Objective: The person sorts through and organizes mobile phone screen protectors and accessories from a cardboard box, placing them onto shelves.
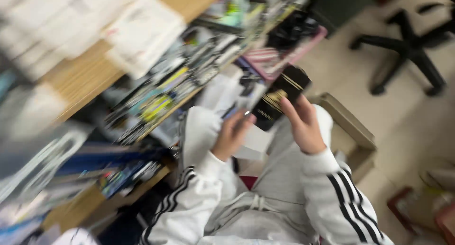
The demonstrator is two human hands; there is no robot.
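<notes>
1. Two shelves of a wooden rack (90, 74) fill the left side, crammed with small packets and cards (161, 95) laid flat in rows, likely so each can be picked out from the front. Motion blur smears most of it, so I can't say what the packets are.

2. White papers (142, 31) lie loose on top of the rack, out of the way of the goods below.

3. Seated just in front of the shelves, the person keeps both forearms raised above the lap, in white sleeves with black stripes, so the work sits close under the eyes.

4. Their left hand (232, 136) is curled, fingers bent around a white sheet or envelope (256, 140) and something small and shiny at the fingertips; the blur stops me telling what that small thing is, or how firmly it is pinched.

5. Just above and between the hands is a black box with gold stripes (279, 100), tilted with one end pointing up towards the shelves, apparently angled so its face can be read.

6. Their right hand (305, 126) grips the box from its right side, thumb across the near face and fingers wrapped behind, closed firmly enough to carry its weight alone.

7. Beside the right knee stands an open cardboard box (353, 131) on the floor, within easy reach.

8. Farther right, the black base of an office chair (407, 46) stands well apart.
</notes>
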